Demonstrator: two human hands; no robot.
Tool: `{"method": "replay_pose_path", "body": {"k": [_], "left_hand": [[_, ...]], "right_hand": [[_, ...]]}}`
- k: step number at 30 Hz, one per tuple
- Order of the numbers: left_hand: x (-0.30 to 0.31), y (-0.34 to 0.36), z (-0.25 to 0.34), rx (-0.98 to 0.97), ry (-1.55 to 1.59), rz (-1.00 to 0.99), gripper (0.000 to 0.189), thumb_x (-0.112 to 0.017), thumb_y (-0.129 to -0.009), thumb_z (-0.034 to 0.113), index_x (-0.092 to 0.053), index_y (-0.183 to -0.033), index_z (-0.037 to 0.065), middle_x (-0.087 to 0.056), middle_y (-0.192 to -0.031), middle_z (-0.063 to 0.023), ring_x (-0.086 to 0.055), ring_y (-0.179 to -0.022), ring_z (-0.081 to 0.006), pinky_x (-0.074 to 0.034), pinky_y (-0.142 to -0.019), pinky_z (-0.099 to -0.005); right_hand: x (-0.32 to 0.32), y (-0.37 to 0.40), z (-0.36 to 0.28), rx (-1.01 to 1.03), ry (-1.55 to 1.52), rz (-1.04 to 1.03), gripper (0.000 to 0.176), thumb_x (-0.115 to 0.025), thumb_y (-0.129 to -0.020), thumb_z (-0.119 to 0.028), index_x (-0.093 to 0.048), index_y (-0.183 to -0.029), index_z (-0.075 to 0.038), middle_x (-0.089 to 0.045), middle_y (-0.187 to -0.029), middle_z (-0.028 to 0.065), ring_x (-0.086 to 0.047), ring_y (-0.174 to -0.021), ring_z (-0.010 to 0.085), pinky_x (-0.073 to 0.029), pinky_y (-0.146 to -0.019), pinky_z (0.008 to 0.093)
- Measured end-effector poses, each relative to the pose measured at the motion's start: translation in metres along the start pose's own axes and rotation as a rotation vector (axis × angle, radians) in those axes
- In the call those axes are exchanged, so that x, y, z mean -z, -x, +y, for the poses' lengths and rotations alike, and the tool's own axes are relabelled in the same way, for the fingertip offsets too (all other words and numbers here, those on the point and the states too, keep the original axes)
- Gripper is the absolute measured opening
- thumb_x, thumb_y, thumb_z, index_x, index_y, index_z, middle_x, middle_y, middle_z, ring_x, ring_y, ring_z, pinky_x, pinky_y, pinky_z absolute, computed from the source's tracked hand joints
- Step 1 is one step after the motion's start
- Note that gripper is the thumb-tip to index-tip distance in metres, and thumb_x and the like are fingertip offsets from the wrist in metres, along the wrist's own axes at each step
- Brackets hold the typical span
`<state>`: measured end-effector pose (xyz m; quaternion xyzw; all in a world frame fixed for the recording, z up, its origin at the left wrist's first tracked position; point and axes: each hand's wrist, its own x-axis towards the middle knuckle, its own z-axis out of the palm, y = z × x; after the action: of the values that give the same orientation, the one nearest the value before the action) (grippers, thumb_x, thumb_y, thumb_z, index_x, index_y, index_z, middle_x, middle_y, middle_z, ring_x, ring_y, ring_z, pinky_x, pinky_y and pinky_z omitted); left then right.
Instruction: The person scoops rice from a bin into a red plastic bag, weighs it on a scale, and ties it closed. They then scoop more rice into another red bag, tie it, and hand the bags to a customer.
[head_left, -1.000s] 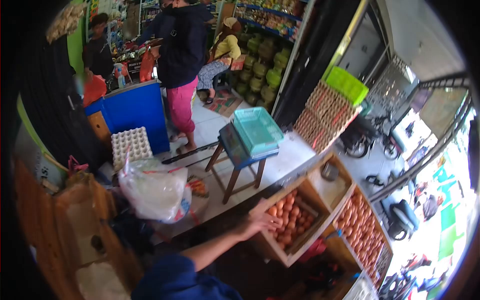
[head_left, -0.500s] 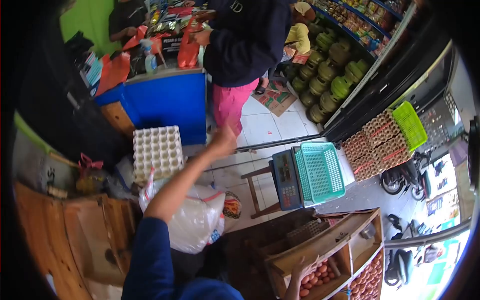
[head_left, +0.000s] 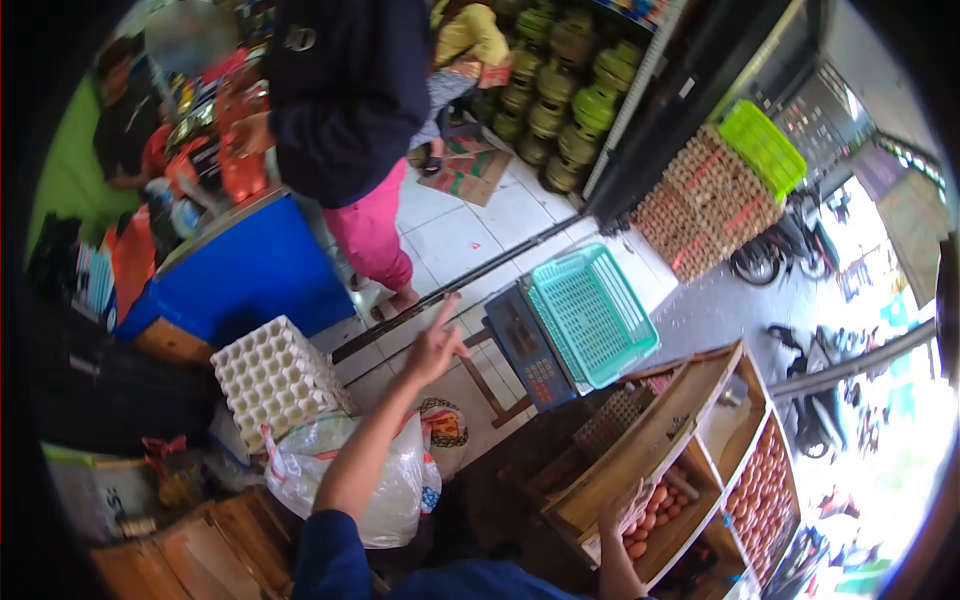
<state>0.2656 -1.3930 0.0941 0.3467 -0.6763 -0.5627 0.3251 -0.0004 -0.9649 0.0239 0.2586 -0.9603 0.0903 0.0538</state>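
Note:
My left hand is stretched out in mid-air with nothing in it. Its index finger points forward and its thumb stands apart. Behind it lies the tiled floor; the scale with a teal basket on it stands to its right. Beneath my left forearm is a clear plastic bag. At the lower right, my right hand rests with fingers extended along the edge of a wooden bin, beside brown eggs. It holds nothing that I can see.
White egg trays are stacked at left, near a blue counter. A person in pink trousers stands by it. Green gas cylinders line the back. Stacked egg trays hold a lime basket.
The view has turned, so the room appears shifted left and tilted. My left hand, blurred before, now shows its pointing index finger. My right hand stays at the bin's edge.

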Motion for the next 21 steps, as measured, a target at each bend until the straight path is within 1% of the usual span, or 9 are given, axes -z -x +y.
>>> {"method": "replay_pose_path", "body": {"k": [1,2,3,5,7,12,17,18,21], "left_hand": [[-0.031,-0.001,-0.001,0.009,-0.087,-0.056,0.056,-0.046,-0.095,0.026,-0.024,-0.144,0.008,-0.068,-0.077,-0.0099,-0.067,-0.073,-0.0165,-0.052,-0.069,-0.0281],[-0.066,-0.006,-0.016,-0.096,-0.041,-0.094,0.06,-0.052,-0.092,0.026,-0.027,-0.143,0.008,-0.064,-0.101,-0.0173,-0.063,-0.096,-0.0216,-0.049,-0.082,-0.0323],[-0.088,-0.014,-0.011,-0.274,-0.462,-0.151,0.061,-0.057,-0.087,0.022,-0.032,-0.14,0.008,-0.046,-0.129,-0.0236,-0.044,-0.123,-0.032,-0.038,-0.098,-0.0412],[-0.141,-0.021,0.003,-0.372,-0.692,-0.087,0.062,-0.059,-0.083,0.022,-0.035,-0.138,0.008,-0.029,-0.141,-0.025,-0.027,-0.131,-0.0406,-0.026,-0.105,-0.0508],[-0.178,-0.029,0.006,-0.523,-0.805,-0.152,0.063,-0.059,-0.082,0.023,-0.034,-0.139,0.01,-0.02,-0.145,-0.0255,-0.021,-0.133,-0.0448,-0.023,-0.105,-0.0564],[-0.22,-0.038,-0.023,-0.572,-0.996,-0.337,0.069,-0.057,-0.084,0.047,-0.035,-0.139,0.012,-0.021,-0.145,-0.0239,-0.015,-0.136,-0.042,-0.017,-0.108,-0.0576],[-0.219,-0.048,-0.03,-0.569,-1.024,-0.357,0.063,-0.052,-0.086,0.05,-0.04,-0.136,0.013,-0.022,-0.145,-0.0238,-0.015,-0.136,-0.0415,-0.016,-0.109,-0.0573],[-0.219,-0.049,-0.029,-0.57,-1.046,-0.352,0.063,-0.052,-0.086,0.051,-0.041,-0.135,0.013,-0.022,-0.145,-0.0238,-0.015,-0.136,-0.0415,-0.017,-0.109,-0.0573],[-0.22,-0.046,-0.02,-0.559,-1.1,-0.36,0.068,-0.052,-0.085,0.052,-0.035,-0.139,0.014,-0.021,-0.146,-0.0237,-0.015,-0.136,-0.0418,-0.017,-0.108,-0.0573]], "right_hand": [[0.0,0.006,0.005,-0.04,0.003,-0.007,0.061,-0.056,-0.08,-0.021,-0.033,-0.135,-0.007,-0.021,-0.144,0.0279,-0.02,-0.135,0.0411,-0.02,-0.109,0.047],[0.004,0.005,0.001,0.005,0.021,-0.001,0.059,-0.056,-0.08,-0.02,-0.034,-0.133,-0.007,-0.021,-0.144,0.029,-0.02,-0.134,0.0418,-0.021,-0.108,0.0478],[0.006,0.0,-0.001,0.054,0.039,0.013,0.057,-0.056,-0.08,-0.018,-0.035,-0.132,-0.006,-0.021,-0.143,0.03,-0.02,-0.134,0.0426,-0.022,-0.107,0.0487],[0.007,0.004,0.0,0.008,0.014,0.024,0.055,-0.056,-0.078,-0.014,-0.037,-0.129,-0.005,-0.02,-0.143,0.0315,-0.02,-0.133,0.0444,-0.023,-0.106,0.0501],[0.011,0.0,-0.003,-0.012,-0.032,-0.021,0.055,-0.056,-0.077,-0.012,-0.037,-0.128,-0.006,-0.019,-0.143,0.0318,-0.02,-0.132,0.0459,-0.024,-0.106,0.0504],[0.007,-0.01,0.011,-0.016,-0.065,-0.069,0.049,-0.052,-0.078,-0.013,-0.045,-0.126,-0.005,-0.012,-0.148,0.0276,-0.013,-0.137,0.0436,-0.02,-0.109,0.0463],[-0.058,-0.006,0.08,0.457,0.891,0.595,0.073,-0.062,-0.086,-0.039,-0.024,-0.145,-0.02,-0.028,-0.146,0.018,-0.032,-0.133,0.0297,-0.03,-0.105,0.0426],[-0.061,-0.002,0.074,0.455,0.873,0.587,0.073,-0.062,-0.086,-0.039,-0.024,-0.145,-0.02,-0.028,-0.146,0.018,-0.032,-0.133,0.0297,-0.03,-0.105,0.0426],[-0.024,-0.001,0.025,0.113,0.246,0.19,0.055,-0.055,-0.083,-0.027,-0.039,-0.134,-0.013,-0.022,-0.147,0.0212,-0.023,-0.135,0.0367,-0.024,-0.108,0.0439]]}}
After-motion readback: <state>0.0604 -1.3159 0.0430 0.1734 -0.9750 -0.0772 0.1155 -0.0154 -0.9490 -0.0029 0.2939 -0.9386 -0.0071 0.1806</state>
